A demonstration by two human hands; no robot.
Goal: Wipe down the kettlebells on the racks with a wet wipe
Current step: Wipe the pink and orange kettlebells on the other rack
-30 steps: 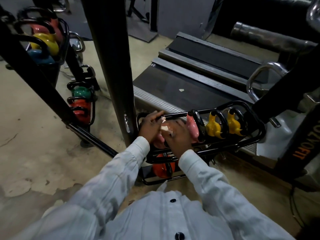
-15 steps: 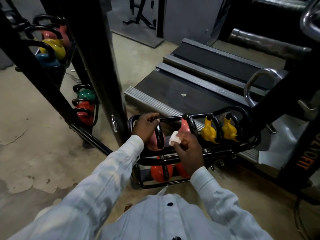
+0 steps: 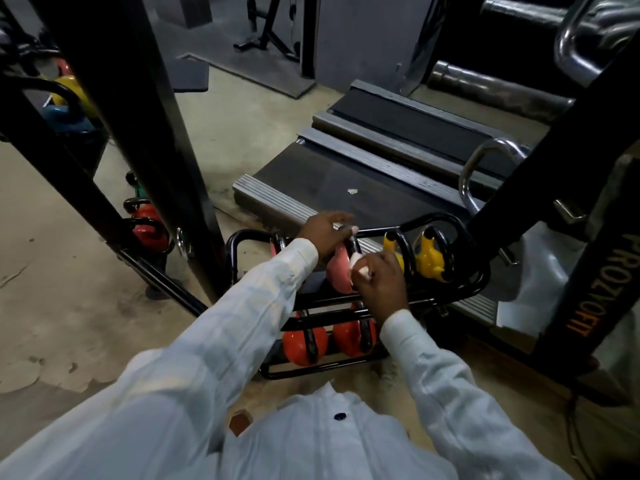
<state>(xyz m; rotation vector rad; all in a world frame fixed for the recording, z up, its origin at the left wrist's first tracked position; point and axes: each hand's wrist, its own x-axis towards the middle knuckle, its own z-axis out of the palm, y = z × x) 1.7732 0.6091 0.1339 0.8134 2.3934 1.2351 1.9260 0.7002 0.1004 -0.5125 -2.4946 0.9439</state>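
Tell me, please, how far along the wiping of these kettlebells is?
Done: nothing visibly marks any kettlebell as finished. In hand: the right hand presses the wet wipe against the pink kettlebell on the rack, top shelf, while the left hand grips its handle. Left, seemingly: the yellow kettlebells beside it, the orange kettlebells below, and the red kettlebells at far left.

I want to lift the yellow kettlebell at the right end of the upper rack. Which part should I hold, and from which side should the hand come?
Hold the black loop handle of the yellow kettlebell, coming from above. The loop arches over the body and stands higher than the rack rail, which fences the body in; another yellow kettlebell sits close on its left.
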